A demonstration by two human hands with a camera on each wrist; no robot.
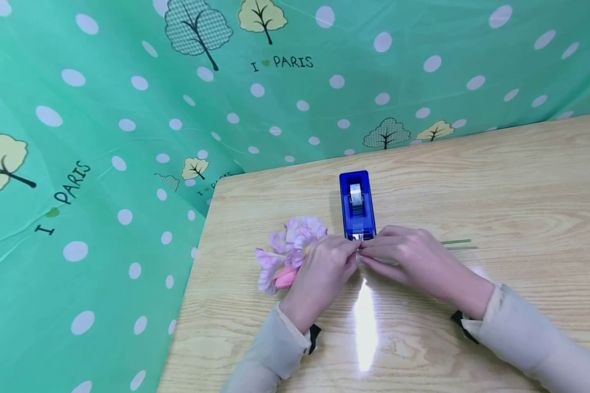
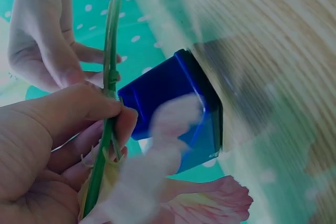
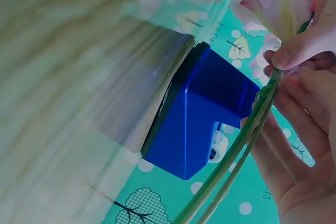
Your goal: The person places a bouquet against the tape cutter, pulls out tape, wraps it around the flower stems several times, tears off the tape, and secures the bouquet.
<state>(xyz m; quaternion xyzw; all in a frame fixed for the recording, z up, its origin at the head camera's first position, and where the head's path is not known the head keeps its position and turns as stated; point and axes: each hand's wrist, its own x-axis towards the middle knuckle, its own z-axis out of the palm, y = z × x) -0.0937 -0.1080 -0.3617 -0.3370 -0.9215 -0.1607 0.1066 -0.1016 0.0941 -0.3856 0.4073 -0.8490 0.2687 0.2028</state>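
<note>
Pale purple-pink artificial flowers [image 1: 297, 234] lie by my left hand [image 1: 322, 273], with a smooth pink piece [image 1: 285, 277] among them. My left thumb and forefinger pinch their green stems [image 2: 107, 129] just under the blossoms. My right hand [image 1: 413, 256] meets it at the stems, its thumb and fingers closing around them beside the left fingertips. Past my right hand the stem ends stick out to the right. Directly in front of both hands stands a blue tape dispenser [image 1: 358, 219], its cutter end close to my fingertips. Whether tape is between the fingers is hard to tell.
The light wood table [image 1: 521, 207] reflects a bright streak of light in front of me. A green curtain [image 1: 285, 120] with white dots and trees hangs behind the table and along its left side.
</note>
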